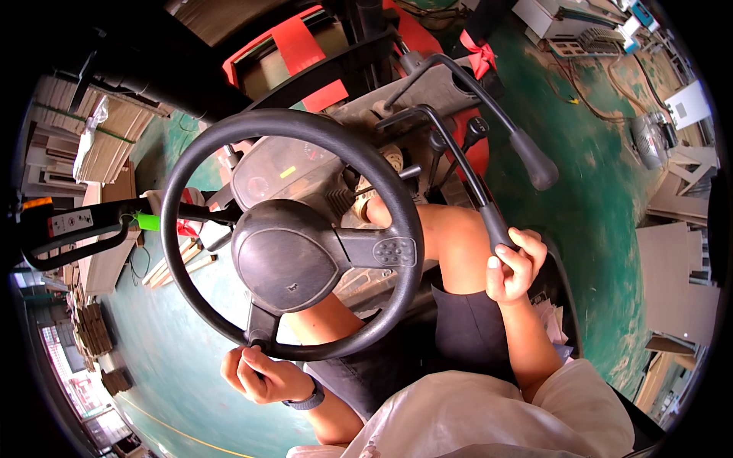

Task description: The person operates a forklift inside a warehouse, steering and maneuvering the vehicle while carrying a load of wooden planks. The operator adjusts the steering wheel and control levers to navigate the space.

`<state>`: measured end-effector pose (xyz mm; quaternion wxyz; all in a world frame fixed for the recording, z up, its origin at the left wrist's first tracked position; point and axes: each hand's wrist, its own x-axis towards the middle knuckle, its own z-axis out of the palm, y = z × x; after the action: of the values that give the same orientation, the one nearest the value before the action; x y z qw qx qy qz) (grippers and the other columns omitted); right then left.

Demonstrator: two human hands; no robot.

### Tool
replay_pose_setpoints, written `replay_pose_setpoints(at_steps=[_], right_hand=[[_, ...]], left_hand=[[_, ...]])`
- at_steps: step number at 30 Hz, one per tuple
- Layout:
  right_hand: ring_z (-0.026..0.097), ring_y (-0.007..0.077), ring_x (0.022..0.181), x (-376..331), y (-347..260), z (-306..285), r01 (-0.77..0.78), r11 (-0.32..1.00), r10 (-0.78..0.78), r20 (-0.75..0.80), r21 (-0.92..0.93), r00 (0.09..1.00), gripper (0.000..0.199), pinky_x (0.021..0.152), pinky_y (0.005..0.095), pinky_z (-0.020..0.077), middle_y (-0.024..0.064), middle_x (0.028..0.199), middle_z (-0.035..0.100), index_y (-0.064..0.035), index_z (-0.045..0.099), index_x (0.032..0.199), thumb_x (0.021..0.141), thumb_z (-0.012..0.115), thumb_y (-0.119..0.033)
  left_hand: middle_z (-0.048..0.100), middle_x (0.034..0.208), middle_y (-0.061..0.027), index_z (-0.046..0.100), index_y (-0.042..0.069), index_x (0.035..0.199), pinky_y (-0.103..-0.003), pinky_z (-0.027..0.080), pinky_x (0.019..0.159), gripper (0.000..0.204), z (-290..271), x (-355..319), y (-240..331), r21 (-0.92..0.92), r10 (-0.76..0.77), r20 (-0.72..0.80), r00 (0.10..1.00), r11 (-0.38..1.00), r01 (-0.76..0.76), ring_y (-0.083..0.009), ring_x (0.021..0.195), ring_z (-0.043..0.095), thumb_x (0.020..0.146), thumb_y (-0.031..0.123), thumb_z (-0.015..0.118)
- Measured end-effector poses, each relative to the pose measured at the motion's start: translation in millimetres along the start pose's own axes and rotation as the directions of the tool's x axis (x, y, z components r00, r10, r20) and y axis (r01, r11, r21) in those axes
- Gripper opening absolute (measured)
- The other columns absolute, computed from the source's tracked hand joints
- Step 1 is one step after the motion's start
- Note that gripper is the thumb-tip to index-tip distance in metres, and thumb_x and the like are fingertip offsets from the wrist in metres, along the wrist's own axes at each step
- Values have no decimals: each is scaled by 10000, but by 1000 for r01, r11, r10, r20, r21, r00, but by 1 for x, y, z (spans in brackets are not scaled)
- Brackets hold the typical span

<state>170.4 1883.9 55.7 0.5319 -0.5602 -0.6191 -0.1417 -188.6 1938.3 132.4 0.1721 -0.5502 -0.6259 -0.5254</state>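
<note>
In front of me is a black steering wheel [177, 183] with a wide hub. My left hand [258, 375], a dark band at its wrist, is closed at the lower left of the rim, where a small knob seems to sit; the fingers hide most of it. To the right, my right hand [518, 267] is wrapped around the black grip of a bent control lever [475, 179]. A second bent lever [532, 156] stands just beyond it, untouched. Behind the wheel lies a dusty dashboard [279, 169] with gauges.
Short black levers [475, 131] rise beside the dashboard. Red machine bodywork [298, 49] lies ahead. Stacked boards [114, 141] stand at the left, with loose wooden strips [179, 263] on the green floor [588, 252]. At the right are a grey motor [650, 141], cables and leaning panels [676, 278].
</note>
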Motion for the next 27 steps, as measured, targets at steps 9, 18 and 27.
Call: replay_pose_setpoints(at_steps=[9, 18, 27], right_hand=[[569, 318, 1002, 4, -2, -3, 17, 999, -17, 6, -28, 1000, 219, 858, 437, 478, 167, 1286, 552, -73, 638, 1140, 933, 666, -137], [567, 328, 1029, 1, -4, -3, 3, 999, -3, 6, -34, 1000, 270, 885, 429, 487, 192, 1304, 537, -64, 634, 1159, 890, 649, -55], [567, 337, 1073, -4, 0, -3, -10, 1000, 10, 13, -8, 1000, 267, 915, 431, 494, 186, 1307, 533, -59, 631, 1172, 906, 654, -68]], left_hand=[[601, 901, -148, 591, -60, 756, -360, 384, 575, 267, -6, 14, 11, 7, 88, 61, 994, 996, -88, -233, 686, 509, 1006, 31, 613], [604, 866, -133, 609, -22, 761, -409, 445, 698, 174, -10, 14, 10, -43, 62, 87, 994, 997, -59, -290, 792, 552, 932, -12, 641], [637, 862, -105, 613, 33, 745, -416, 454, 738, 184, -8, 15, 10, -62, 43, 82, 996, 997, -38, -302, 827, 558, 913, 39, 687]])
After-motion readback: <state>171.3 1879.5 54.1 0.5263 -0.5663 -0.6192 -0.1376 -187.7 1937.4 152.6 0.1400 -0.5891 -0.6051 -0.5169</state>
